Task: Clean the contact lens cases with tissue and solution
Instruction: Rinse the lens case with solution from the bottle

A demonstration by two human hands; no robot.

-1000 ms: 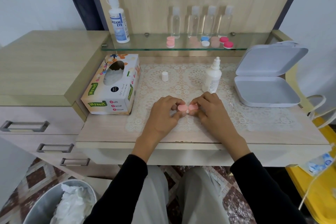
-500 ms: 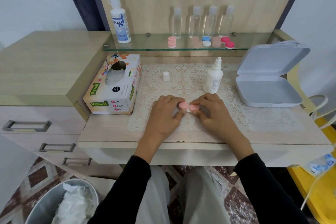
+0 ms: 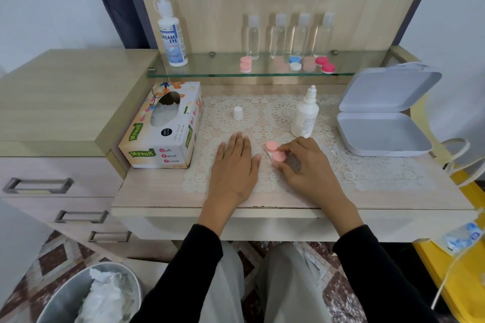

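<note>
Head view: one pink case [image 3: 275, 151] with two round lids lies on the lace mat [image 3: 367, 173] at the middle of the bench [image 3: 157, 191]. The right hand [image 3: 307, 168] has its grip closed on the case's near lid, fingertips curled round it. The left hand [image 3: 233, 165] lies just left of the case and apart from it, palm down on the mat, its grip open with fingers straight.

Behind the hands stand one uncapped bottle [image 3: 304, 115] and, well to its left, one loose white cap [image 3: 238, 113]. One tissue box [image 3: 162, 126] sits at the mat's left edge and one open white box [image 3: 383, 123] at its right.

The glass shelf [image 3: 210, 71] carries one big bottle [image 3: 172, 34], four clear bottles [image 3: 279, 37] and what look like five more lens cases [image 3: 295, 63], two of them too pale to tell for sure. One bin [image 3: 65, 296] on the floor holds crumpled tissue.
</note>
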